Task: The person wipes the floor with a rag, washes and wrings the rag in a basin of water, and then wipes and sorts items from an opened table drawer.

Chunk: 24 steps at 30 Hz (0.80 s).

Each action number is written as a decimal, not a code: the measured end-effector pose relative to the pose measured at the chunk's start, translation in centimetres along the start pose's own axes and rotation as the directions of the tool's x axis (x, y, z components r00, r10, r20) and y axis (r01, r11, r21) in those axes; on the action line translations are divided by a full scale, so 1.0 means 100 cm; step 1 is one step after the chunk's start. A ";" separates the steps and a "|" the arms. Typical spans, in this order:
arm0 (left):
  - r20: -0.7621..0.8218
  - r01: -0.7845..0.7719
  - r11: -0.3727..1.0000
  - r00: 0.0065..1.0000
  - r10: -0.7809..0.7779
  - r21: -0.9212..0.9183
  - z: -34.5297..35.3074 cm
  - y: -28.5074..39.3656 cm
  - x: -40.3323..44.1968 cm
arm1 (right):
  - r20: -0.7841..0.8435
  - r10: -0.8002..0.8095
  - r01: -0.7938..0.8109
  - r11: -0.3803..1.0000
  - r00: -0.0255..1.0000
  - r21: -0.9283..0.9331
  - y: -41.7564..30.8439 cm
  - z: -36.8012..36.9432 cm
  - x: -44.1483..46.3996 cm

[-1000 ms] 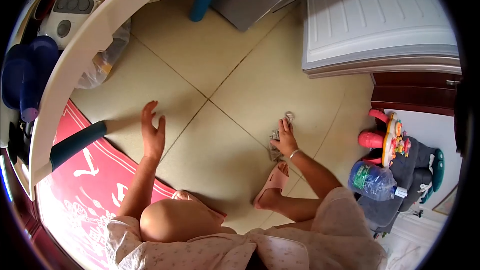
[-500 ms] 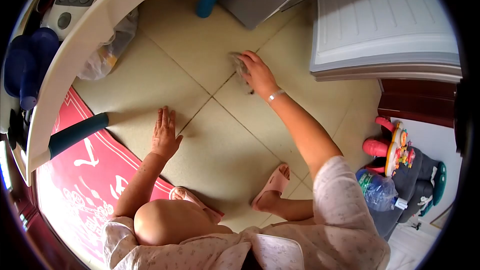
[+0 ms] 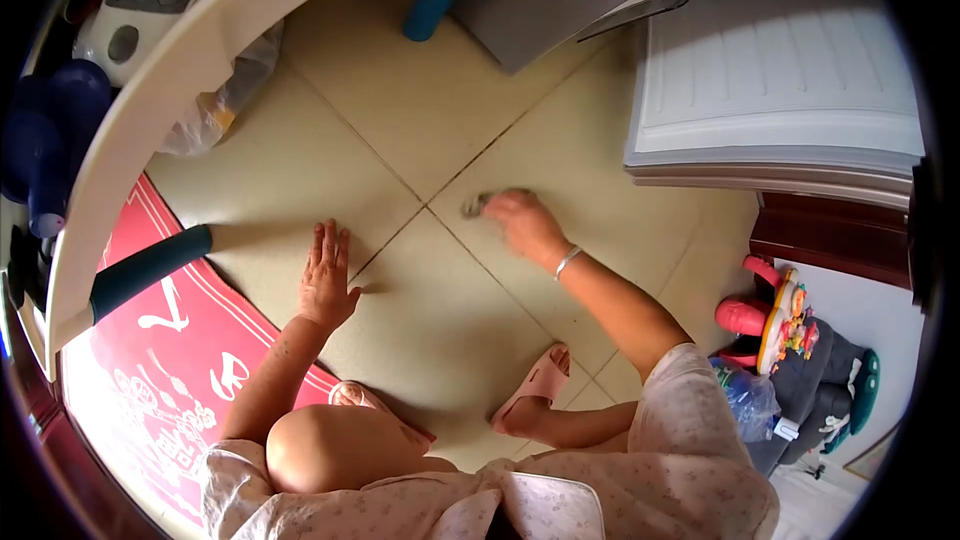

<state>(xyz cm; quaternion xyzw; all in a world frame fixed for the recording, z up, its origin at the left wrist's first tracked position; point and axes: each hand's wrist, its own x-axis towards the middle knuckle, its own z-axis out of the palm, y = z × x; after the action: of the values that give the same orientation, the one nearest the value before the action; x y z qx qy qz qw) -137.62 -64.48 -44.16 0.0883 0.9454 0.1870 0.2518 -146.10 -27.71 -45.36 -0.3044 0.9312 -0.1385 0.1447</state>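
Observation:
My right hand [image 3: 525, 225] is low over the tiled floor [image 3: 500, 300], its fingers closed on a crumpled grey cloth [image 3: 475, 205] that touches the tiles. The hand is slightly blurred, and most of the cloth lies hidden under the fingers. On the left, my left hand [image 3: 325, 275] is flat with its fingers stretched out, holding nothing. It is at the floor, close to the edge of the red mat [image 3: 250, 325]; whether the palm presses on the tile I cannot tell.
A pale curved table edge [image 3: 165, 85] with teal legs [image 3: 155, 265] arches on the left. An open fridge door [image 3: 780, 70] stands at upper right. A plastic bag [image 3: 225, 105] lies under the table. A colourful toy [image 3: 785, 320] and a plastic bottle [image 3: 745, 400] are at right.
My right hand has moved with the cloth back toward my feet across the tiles. The left hand stays in nearly the same place. The view has shifted slightly.

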 end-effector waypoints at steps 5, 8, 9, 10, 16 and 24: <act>-0.021 -0.032 0.999 0.999 0.033 0.023 0.003 0.000 0.001 | -0.364 0.318 -0.248 0.942 0.875 0.227 0.020 -0.013 0.079; 0.003 -0.029 0.999 1.000 0.029 0.022 -0.002 0.000 0.000 | -0.414 0.393 -0.161 0.855 0.821 0.492 0.008 0.057 0.101; 0.009 -0.016 1.000 1.000 0.016 0.008 -0.002 0.002 0.002 | -0.369 0.337 -0.193 0.907 0.866 0.375 -0.016 0.059 0.088; 0.020 -0.034 0.999 0.999 0.034 0.005 -0.001 0.004 0.002 | -0.322 0.279 -0.204 0.947 0.905 0.249 -0.041 0.060 0.076; -0.024 -0.050 0.997 0.998 0.052 0.063 0.004 0.001 0.004 | -0.201 0.032 -0.051 0.994 0.979 -0.093 -0.135 0.086 -0.031; 0.073 -0.190 0.976 0.980 0.183 0.105 -0.005 -0.017 0.000 | -0.257 0.752 -0.769 0.637 0.606 0.052 -0.092 0.087 -0.164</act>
<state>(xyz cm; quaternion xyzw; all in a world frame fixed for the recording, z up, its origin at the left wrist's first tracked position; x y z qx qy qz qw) -137.98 -66.20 -44.46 0.1963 0.9336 0.1537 0.2573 -125.52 -26.41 -47.16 0.1360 0.9863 -0.0719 0.0591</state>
